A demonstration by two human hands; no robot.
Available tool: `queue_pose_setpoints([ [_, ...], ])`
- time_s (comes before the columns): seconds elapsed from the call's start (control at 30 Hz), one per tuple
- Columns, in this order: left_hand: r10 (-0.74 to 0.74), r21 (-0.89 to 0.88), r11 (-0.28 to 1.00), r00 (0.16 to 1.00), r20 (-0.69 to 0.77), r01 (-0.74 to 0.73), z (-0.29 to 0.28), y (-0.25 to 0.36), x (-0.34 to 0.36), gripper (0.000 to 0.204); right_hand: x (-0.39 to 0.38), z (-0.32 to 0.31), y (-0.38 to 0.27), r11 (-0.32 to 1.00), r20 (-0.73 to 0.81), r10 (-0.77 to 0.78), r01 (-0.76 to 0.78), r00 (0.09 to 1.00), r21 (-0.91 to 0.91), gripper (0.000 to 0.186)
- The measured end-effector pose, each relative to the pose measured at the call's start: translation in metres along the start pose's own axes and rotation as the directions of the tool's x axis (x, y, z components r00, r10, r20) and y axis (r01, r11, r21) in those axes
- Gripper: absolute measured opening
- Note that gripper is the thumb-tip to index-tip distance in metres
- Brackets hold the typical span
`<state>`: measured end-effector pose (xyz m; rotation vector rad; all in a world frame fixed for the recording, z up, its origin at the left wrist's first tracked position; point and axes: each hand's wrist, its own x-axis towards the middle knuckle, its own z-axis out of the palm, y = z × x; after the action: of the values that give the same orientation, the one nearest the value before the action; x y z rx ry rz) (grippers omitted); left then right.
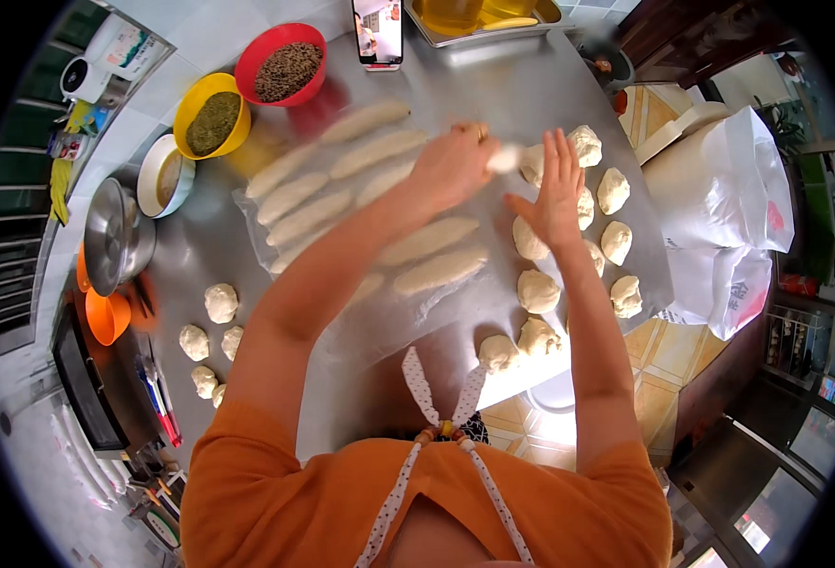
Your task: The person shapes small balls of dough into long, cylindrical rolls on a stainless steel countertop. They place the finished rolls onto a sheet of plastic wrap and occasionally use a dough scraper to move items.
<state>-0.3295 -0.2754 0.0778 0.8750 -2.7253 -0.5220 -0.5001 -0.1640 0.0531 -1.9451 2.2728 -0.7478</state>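
My left hand [455, 166] is closed above the far part of the steel table. From its right side sticks out a pale, round-ended thing [504, 159], blurred by motion, whose kind I cannot make out. My right hand [557, 194] is open with fingers stretched, over the group of dough balls [538, 291] at the table's right. Whether it touches one I cannot tell. Left of the hands, several long dough rolls [360, 121] lie in slanting rows. A clear plastic sheet [370, 331] is with them; my left forearm hides part of the rows.
More dough balls [220, 303] rest at the left. Along the far left stand a red bowl [315, 49], a yellow bowl [190, 109], a white bowl [183, 177] and steel bowls [105, 237]. A phone [377, 36] and a metal tray [479, 38] are at the back. White sacks [720, 180] stand right.
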Motion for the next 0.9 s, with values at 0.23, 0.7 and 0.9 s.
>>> queue_pose_setpoints([
  [0.23,0.227,-0.069,0.971,0.973,-0.038,-0.229,-0.020,0.059,-0.243,0.035,-0.175,-0.015,-0.138,0.948,0.170,-0.287,0.254,0.943,0.191,0.044],
  [0.7,-0.173,0.074,0.981,0.980,-0.100,0.181,0.060,0.083,-0.385,0.062,-0.338,0.070,-0.225,0.966,0.107,0.257,-0.259,0.960,-0.002,0.057],
  [0.9,-0.134,-0.048,0.991,0.974,-0.182,0.128,0.063,0.062,-0.376,0.071,-0.311,0.059,-0.211,0.994,0.096,0.082,-0.075,0.992,-0.073,0.062],
])
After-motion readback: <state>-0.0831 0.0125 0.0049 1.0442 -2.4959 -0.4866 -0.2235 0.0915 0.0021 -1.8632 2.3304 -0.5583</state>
